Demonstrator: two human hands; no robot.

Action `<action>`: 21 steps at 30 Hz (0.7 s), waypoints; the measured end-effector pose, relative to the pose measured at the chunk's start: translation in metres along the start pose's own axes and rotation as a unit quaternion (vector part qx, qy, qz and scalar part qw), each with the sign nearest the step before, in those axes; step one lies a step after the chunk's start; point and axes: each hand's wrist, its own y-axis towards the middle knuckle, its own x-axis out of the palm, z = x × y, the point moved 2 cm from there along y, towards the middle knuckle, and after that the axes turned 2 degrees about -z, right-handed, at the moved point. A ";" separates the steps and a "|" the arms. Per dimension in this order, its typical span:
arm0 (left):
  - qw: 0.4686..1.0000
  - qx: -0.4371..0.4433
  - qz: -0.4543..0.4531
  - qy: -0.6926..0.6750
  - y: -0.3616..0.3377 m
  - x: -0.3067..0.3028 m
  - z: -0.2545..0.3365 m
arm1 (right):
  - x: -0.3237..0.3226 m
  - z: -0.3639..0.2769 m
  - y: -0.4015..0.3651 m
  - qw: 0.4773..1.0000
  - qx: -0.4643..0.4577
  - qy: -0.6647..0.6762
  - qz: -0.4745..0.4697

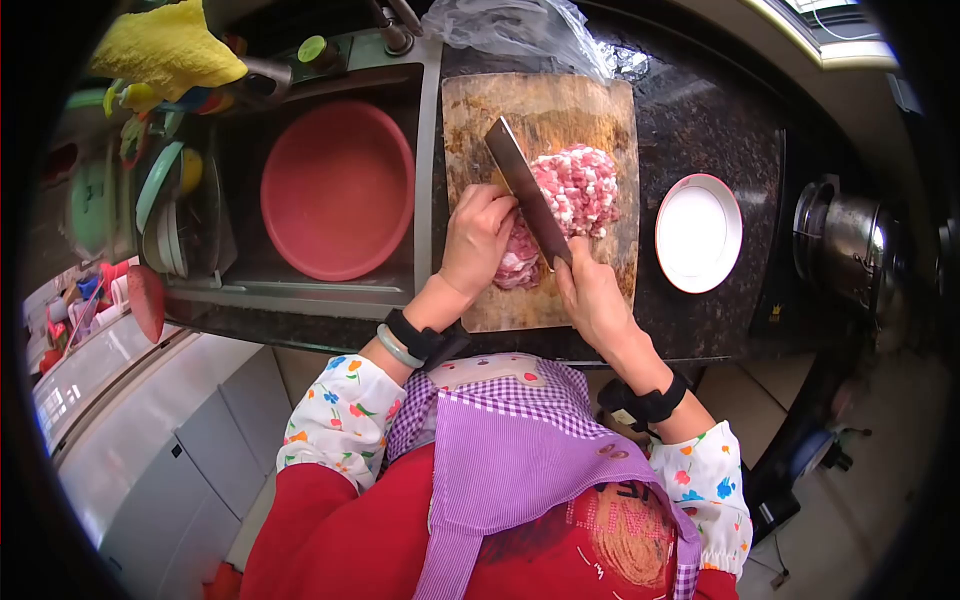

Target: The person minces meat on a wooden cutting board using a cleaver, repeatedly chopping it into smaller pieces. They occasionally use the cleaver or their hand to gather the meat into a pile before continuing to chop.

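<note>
My right hand [598, 300] is closed round the handle end of a cleaver [527, 190], whose broad dark blade slants up and left over the wooden cutting board [490, 310]. To the blade's left, the curled fingers of my left hand [476, 240] press on a piece of raw meat [518, 264], close beside the blade. Right of the blade lies a heap of diced pink and white meat [580, 185]. The blade hides part of the meat, and my right palm hides the handle.
A white bowl with a red rim [698, 235] stands right of the board, and a metal pot [850, 245] is farther right. On the left, a red basin [338, 190] sits in the sink [428, 120]. A clear plastic bag [515, 30] lies behind the board.
</note>
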 end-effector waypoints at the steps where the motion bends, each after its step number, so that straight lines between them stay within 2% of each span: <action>1: 1.000 -0.001 -0.001 -0.001 0.000 0.000 0.001 | 0.001 -0.002 -0.002 1.000 0.011 -0.003 -0.009; 3: 1.000 0.001 -0.015 0.013 -0.003 0.000 0.003 | 0.007 -0.005 0.001 0.999 0.023 -0.007 -0.025; 6: 1.000 0.005 0.011 0.004 -0.004 0.003 0.005 | 0.023 -0.010 0.034 0.999 -0.019 -0.038 0.032; 9: 1.000 0.010 0.004 -0.005 -0.005 0.001 0.004 | 0.016 -0.022 0.063 0.996 -0.071 -0.019 0.047; 10: 1.000 0.010 -0.007 -0.015 -0.005 0.000 0.003 | 0.013 -0.014 0.064 0.990 -0.113 0.020 0.082; 13: 0.999 -0.004 0.032 -0.038 -0.011 -0.006 0.007 | 0.000 -0.006 0.044 0.989 -0.121 0.018 0.082; 21: 1.000 -0.017 -0.012 -0.022 -0.011 -0.010 0.004 | -0.023 -0.012 -0.025 0.997 0.028 -0.046 -0.054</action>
